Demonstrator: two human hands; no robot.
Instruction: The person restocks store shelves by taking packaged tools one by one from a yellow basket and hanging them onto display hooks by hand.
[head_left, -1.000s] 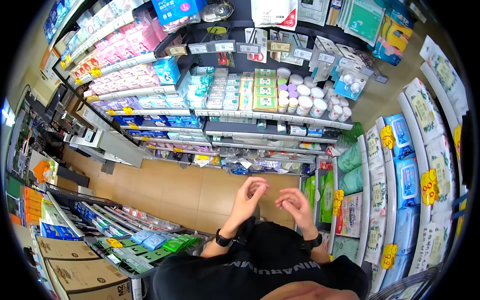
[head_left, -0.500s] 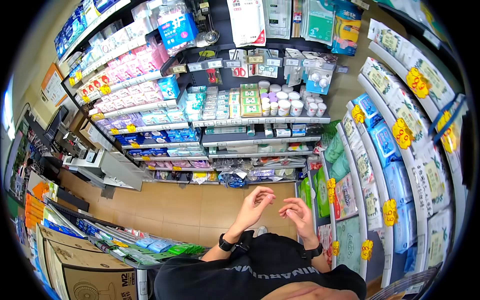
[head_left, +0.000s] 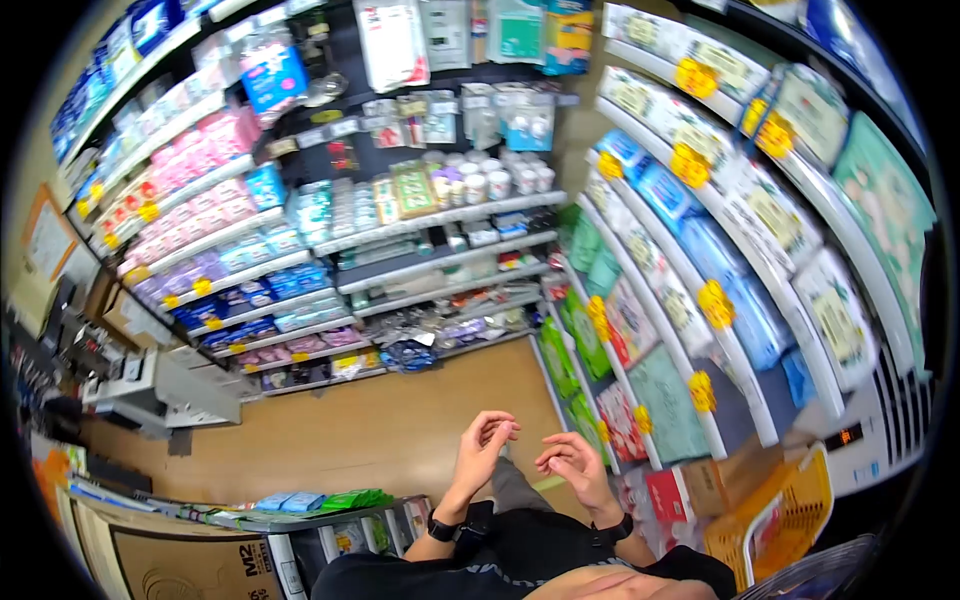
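Red-patterned pack (head_left: 620, 425), the shelf item closest to the right hand (head_left: 575, 468) from where I stand, sits on a low tier just ahead and to the right of that hand, apart from it. Both hands are empty: the right has its fingers loosely bent, with a gap below the thumb, and the left hand (head_left: 482, 445), level with it across a small space, is half curled in the same way; neither touches any stock. Beyond the red-patterned pack, farther to the right of the right hand, lies a large pale green pack (head_left: 668, 400); straight ahead of the same hand are bright green packs (head_left: 585, 330). Well to its right stands a yellow basket (head_left: 800, 505). Handling, in my assessment: the red-patterned pack looks light and soft, likely to give under pressure and unlikely to break, though the outer wrap may be slick and could crease or tear if pinched at one corner. Sound hold would be a broad grip across the body, thumb on the near face, fingers behind, clear of the shelf rail. Its printing is too blurred to read, so contents remain unverified.
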